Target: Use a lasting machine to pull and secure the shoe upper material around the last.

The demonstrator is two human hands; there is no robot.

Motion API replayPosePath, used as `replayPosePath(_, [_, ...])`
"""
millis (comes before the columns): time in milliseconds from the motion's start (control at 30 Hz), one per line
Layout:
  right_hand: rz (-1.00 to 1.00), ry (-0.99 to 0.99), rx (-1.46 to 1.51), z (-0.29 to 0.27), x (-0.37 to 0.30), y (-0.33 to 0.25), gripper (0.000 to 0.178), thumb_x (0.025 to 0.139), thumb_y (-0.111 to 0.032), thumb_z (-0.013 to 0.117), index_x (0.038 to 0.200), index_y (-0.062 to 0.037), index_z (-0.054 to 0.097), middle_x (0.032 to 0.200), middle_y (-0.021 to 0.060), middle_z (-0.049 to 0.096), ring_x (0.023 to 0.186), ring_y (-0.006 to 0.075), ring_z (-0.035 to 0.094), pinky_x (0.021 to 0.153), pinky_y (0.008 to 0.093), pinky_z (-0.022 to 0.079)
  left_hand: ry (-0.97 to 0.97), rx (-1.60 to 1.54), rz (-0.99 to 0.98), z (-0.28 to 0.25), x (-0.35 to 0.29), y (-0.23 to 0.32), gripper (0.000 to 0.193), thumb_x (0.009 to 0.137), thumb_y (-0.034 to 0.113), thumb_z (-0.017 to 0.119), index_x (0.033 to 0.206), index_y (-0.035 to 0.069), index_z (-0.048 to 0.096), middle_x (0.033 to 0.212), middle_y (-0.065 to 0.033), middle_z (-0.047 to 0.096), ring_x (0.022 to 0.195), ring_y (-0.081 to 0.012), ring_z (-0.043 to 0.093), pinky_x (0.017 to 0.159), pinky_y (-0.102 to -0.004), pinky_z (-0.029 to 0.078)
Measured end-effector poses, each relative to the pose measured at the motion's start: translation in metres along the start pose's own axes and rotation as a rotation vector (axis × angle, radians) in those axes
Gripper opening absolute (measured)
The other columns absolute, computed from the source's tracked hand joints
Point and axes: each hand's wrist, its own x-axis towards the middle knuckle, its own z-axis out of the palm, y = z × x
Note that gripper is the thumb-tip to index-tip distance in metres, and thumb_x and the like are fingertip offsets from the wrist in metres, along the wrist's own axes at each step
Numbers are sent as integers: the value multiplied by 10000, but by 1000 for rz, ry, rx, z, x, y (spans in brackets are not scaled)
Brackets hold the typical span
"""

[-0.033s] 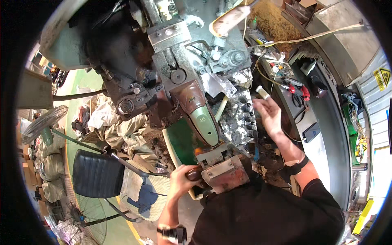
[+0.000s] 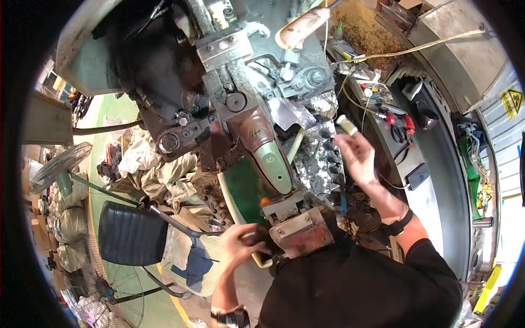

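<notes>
A green shoe last point(image 2: 272, 163) with a brown leather shoe upper point(image 2: 253, 130) over its far part lies in the machine before me. Left of the metal block nearest my body, my left hand point(image 2: 235, 249) is blurred by motion, its fingers closed around a dark brown rounded piece point(image 2: 255, 236). To the right of the last, my right hand point(image 2: 358, 158) has its fingers curled, also smeared. A pale cylindrical handle point(image 2: 346, 126) sticks out from its far side. The lower end of that handle is hidden by the hand.
A metal block point(image 2: 301, 232) stands close to my body. A grey bench point(image 2: 432, 202) on the right carries red-handled tools point(image 2: 402, 121) and a phone-like device point(image 2: 418, 176). On the left are a black chair point(image 2: 131, 234), piled cloth sacks point(image 2: 169, 169) and a fan point(image 2: 60, 164).
My left hand has shifted slightly left with the brown piece and is more blurred. My right hand and the pale handle have moved a little to the left. The last stays in place.
</notes>
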Motion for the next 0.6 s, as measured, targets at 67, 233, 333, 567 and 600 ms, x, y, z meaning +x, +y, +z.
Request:
replayPosePath(67, [-42, -244, -61, 21, -28, -48, 415, 922, -162, 749, 1242, 67, 619, 1068, 119, 738, 902, 182, 714, 824, 254, 536, 291, -386, -104, -41, -46, -8, 378, 753, 136, 833, 1083, 2, 705, 1034, -90, 703, 945, -274, 707, 858, -414, 573])
replayPosePath(233, [-544, -976, -51, 64, -88, -110, 862, 793, -316, 857, 1469, 9, 431, 1508, 245, 419, 1379, 382, 451, 1128, 472, 400, 716, -1277, 231, -102, -45, 40, 555, 869, 237, 696, 1322, -42, 539, 1251, -219, 631, 1122, -338, 650, 970, -478, 550])
replayPosePath(333, [-641, -940, -65, 70, -120, -100, 1058, 799, -355, 853, 1569, 13, 228, 1560, 299, 314, 1446, 438, 345, 1171, 461, 324, 582, -1179, 200, -96, -18, 96, 502, 859, 168, 683, 1279, -83, 569, 1191, -224, 672, 1035, -330, 687, 947, -459, 556])
replayPosePath(567, [-513, -490, -187, -4, -169, -79, 1098, 743, -243, 897, 1524, 148, 231, 1563, 306, 337, 1459, 403, 366, 1202, 442, 295, 304, -1149, 378, -27, 29, 168, 389, 786, -2, 793, 1154, -33, 670, 1080, -126, 723, 944, -213, 692, 900, -356, 536])
replayPosePath(600, [-541, -397, -178, -10, -173, -83, 1088, 740, -226, 903, 1522, 142, 244, 1556, 314, 347, 1448, 404, 385, 1194, 445, 312, 324, -1165, 310, -15, 37, 174, 383, 787, 7, 805, 1144, -26, 672, 1052, -108, 722, 927, -207, 689, 887, -353, 537])
